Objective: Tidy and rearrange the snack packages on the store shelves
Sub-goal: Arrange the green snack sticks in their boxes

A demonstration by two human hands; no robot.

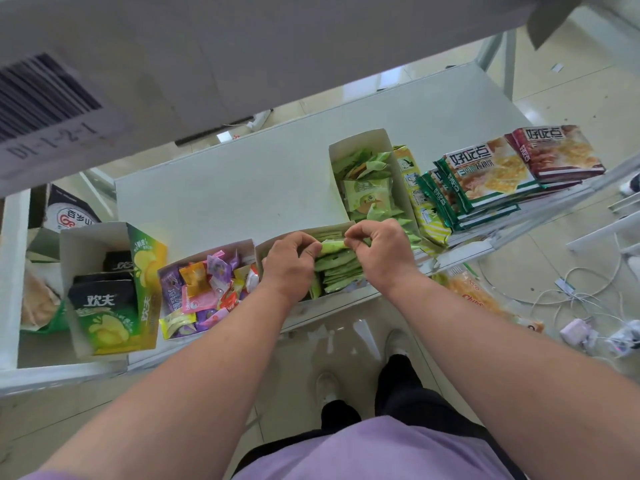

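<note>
Hid much of the green packets [337,268] behind the left hand [289,263] and right hand [379,252]. Blurred the barcode label [45,109] overhead. Cut off the bag [38,299] at far left, print unreadable.

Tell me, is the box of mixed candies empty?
No, the candy box is full of wrappers in purple, orange, pink and yellow.

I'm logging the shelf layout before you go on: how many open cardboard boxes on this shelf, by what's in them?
Green packets: 2, the box under the hands and the box behind it
Mixed colourful candies: 1
Black-and-green chip cartons: 1
Total: 4 boxes
</note>
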